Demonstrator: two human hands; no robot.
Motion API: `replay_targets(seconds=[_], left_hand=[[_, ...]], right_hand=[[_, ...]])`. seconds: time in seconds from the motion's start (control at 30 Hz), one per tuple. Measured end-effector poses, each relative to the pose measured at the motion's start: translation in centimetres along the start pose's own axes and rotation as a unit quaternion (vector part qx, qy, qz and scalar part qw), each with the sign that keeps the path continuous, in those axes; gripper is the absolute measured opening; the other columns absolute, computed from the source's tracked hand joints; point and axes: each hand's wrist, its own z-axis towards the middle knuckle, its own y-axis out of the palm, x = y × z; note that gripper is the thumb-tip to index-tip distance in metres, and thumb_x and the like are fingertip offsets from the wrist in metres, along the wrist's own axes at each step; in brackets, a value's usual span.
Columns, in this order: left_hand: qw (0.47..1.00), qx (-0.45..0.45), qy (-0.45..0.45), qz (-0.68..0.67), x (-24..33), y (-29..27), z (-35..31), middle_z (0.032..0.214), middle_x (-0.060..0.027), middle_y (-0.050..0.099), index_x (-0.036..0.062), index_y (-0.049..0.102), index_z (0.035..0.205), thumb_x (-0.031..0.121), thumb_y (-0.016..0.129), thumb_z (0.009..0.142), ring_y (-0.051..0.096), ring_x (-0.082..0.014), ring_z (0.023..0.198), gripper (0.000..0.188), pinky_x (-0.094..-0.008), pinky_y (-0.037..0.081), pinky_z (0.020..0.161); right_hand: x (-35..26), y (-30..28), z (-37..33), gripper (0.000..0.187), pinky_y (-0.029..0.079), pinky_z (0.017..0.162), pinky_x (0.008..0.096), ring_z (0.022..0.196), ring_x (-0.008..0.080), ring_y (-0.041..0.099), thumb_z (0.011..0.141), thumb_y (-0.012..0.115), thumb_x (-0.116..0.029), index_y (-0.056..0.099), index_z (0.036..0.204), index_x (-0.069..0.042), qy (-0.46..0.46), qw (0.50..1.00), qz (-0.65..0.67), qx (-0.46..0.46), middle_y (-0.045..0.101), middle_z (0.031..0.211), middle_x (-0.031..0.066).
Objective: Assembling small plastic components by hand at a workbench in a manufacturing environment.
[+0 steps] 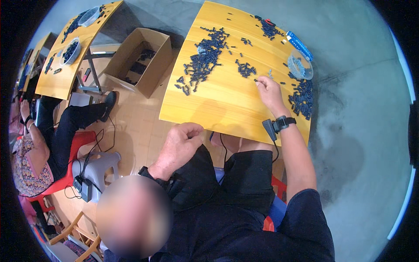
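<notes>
My right hand (271, 95) is over the right half of the wooden table (218, 102), its thumb and forefinger pinching a small black cylindrical part (256, 80). Just beyond it lies a little cluster of similar black parts (246, 69), and a small pale clear piece (270, 73) is close to the fingers. My left hand (180, 147) is at the table's near edge, above my lap, with its fingers curled together. Whatever it may hold is hidden. A large pile of black parts (205, 56) spreads over the table's left side, and another pile (301, 98) lies right of my right hand.
A clear round tub (299, 65) with small bluish pieces stands at the right edge, beside a long blue box (299, 45). More black parts (268, 28) lie at the far side. Left, a cardboard box (139, 61) sits on the floor; a seated person (37, 161) works at another table (65, 52).
</notes>
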Motion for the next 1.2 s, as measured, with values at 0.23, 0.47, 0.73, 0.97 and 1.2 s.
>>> replay_targets(seconds=[0.23, 0.47, 0.73, 0.97, 1.2], left_hand=[[0.988, 0.037, 0.05, -0.144, -0.7, 0.6, -0.1, 0.096, -0.0078, 0.064, -0.0004, 0.062, 0.11, 0.003, 0.061, 0.085, 0.06, -0.0135, 0.083, 0.025, -0.0258, 0.049, 0.075], [0.976, 0.006, 0.156, -0.155, 1.7, 0.8, -0.6, 0.123, -0.0101, 0.051, 0.0034, 0.057, 0.122, 0.005, 0.058, 0.09, 0.057, -0.0165, 0.103, 0.032, -0.0278, 0.048, 0.087], [0.974, 0.014, 0.18, -0.139, 1.3, 0.6, -0.8, 0.123, -0.0164, 0.054, 0.0032, 0.066, 0.109, 0.006, 0.063, 0.086, 0.049, -0.0229, 0.119, 0.023, -0.032, 0.041, 0.097], [0.968, -0.008, 0.168, -0.189, 2.5, 0.4, -0.8, 0.122, -0.0163, 0.056, 0.0018, 0.068, 0.103, -0.001, 0.06, 0.086, 0.049, -0.0229, 0.119, 0.019, -0.0328, 0.039, 0.098], [0.965, 0.023, 0.051, -0.258, 2.7, -0.2, -0.5, 0.124, -0.0162, 0.056, -0.0001, 0.065, 0.095, 0.001, 0.057, 0.088, 0.052, -0.0186, 0.114, 0.01, -0.0304, 0.041, 0.095]], right_hand=[[-7.0, -1.1, -4.3, 0.016, 0.045, 0.045, 0.0229, 0.055, 0.0074, 0.053, 0.094, 0.052, -0.014, 0.058, 0.098, 0.0, 0.186, 0.856, 0.466, -0.127, 0.057, 0.077, 0.0032], [-13.0, -0.8, -7.6, 0.017, 0.047, 0.044, 0.0276, 0.049, 0.0112, 0.051, 0.095, 0.052, -0.015, 0.056, 0.103, -0.001, 0.215, 0.685, 0.631, -0.293, 0.059, 0.077, 0.0068], [-15.9, 0.4, -9.5, 0.017, 0.046, 0.043, 0.0267, 0.048, 0.0097, 0.05, 0.094, 0.055, -0.02, 0.058, 0.1, -0.004, 0.272, 0.593, 0.666, -0.362, 0.058, 0.075, 0.0033], [-16.0, 1.1, -9.8, 0.017, 0.047, 0.043, 0.0263, 0.05, 0.0095, 0.053, 0.094, 0.057, -0.022, 0.058, 0.094, -0.005, 0.253, 0.534, 0.713, -0.377, 0.058, 0.075, 0.0025], [-11.7, -1.1, -4.3, 0.014, 0.051, 0.058, 0.0346, 0.06, 0.0234, 0.06, 0.089, 0.053, -0.009, 0.062, 0.093, 0.001, 0.007, 0.961, 0.177, -0.214, 0.062, 0.083, 0.0113]])
